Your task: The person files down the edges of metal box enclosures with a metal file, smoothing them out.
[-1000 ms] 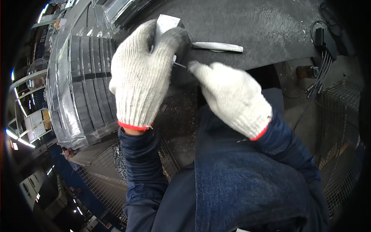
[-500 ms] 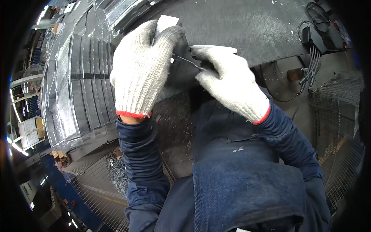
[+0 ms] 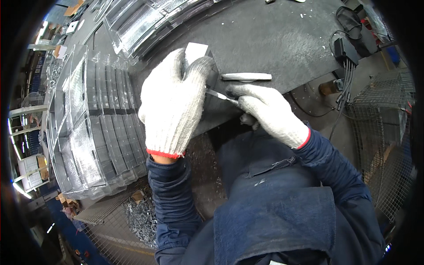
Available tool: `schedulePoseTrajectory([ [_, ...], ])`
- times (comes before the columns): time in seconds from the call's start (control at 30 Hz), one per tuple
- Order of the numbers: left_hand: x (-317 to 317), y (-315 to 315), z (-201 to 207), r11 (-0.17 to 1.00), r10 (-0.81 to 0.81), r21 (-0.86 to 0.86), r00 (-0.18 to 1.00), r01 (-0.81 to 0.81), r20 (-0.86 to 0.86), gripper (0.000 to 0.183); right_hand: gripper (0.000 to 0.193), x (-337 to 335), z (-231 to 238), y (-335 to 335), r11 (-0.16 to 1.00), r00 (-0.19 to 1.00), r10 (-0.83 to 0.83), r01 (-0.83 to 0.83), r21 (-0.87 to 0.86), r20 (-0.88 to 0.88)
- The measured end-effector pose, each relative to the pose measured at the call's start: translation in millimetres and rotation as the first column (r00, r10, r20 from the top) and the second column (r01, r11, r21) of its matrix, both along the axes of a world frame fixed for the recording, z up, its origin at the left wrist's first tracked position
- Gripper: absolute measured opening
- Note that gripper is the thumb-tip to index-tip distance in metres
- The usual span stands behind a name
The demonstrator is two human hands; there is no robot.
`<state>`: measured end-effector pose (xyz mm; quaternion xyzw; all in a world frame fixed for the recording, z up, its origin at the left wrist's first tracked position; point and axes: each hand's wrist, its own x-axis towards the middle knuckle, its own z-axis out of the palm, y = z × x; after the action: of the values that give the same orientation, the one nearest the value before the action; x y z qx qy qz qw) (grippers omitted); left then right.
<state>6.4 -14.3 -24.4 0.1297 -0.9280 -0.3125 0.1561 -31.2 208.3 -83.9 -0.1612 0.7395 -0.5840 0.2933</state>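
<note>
My left hand [image 3: 174,104], in a white knit glove with a red cuff, is closed around the near side of a small block [image 3: 196,51]. The block's top is white, its side dark grey; the glove covers the rest. My right hand [image 3: 271,112], gloved the same way, pinches one end of a slim silvery metal piece [image 3: 219,95]. The other end of that piece reaches the fingers of my left hand; whether it touches the block is hidden. Just beyond my right fingertips, a long narrow pale object [image 3: 246,77] lies on the dark worktable [image 3: 269,39].
Stacked clear plastic trays [image 3: 104,123] stand at the left, with more trays [image 3: 145,24] at the far left. A black box with cables [image 3: 346,53] sits at the table's right edge. Wire mesh baskets [image 3: 380,132] stand right; small metal parts [image 3: 143,221] lie below left.
The view has shifted, so hands and table appear lower. My right hand has moved away from the long pale object, which now shows whole. My left hand still grips the block.
</note>
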Motion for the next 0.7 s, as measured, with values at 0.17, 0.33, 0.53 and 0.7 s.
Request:
schedulePoseTrajectory([
  [0.17, 2.5, -1.3, -1.0, 0.999, 0.031, -0.010, 1.000, -0.031, -0.002, 0.046, 0.052, 0.9, -5.6, 13.8, 0.990, 0.902, 0.110, -0.064, -0.122, 0.417],
  [0.33, 1.1, -2.0, -0.8, 0.999, -0.033, -0.012, 0.999, 0.033, -0.031, 0.047, 0.044, 4.8, -15.3, -1.0, 0.996, 0.818, 0.083, -0.047, 0.078, -0.569],
  [0.53, 4.7, 5.0, 8.5, 0.992, -0.120, -0.038, 0.993, 0.119, -0.016, 0.039, 0.027, -9.4, -27.0, -33.8, 0.984, 0.425, 0.125, 0.064, 0.167, -0.897],
  [0.7, 1.6, 9.5, 5.3, 0.995, 0.001, 0.100, 1.000, 0.000, -0.013, 0.040, 0.029, 14.9, -18.9, -6.8, 0.922, 0.367, 0.322, 0.088, 0.377, -0.873],
])
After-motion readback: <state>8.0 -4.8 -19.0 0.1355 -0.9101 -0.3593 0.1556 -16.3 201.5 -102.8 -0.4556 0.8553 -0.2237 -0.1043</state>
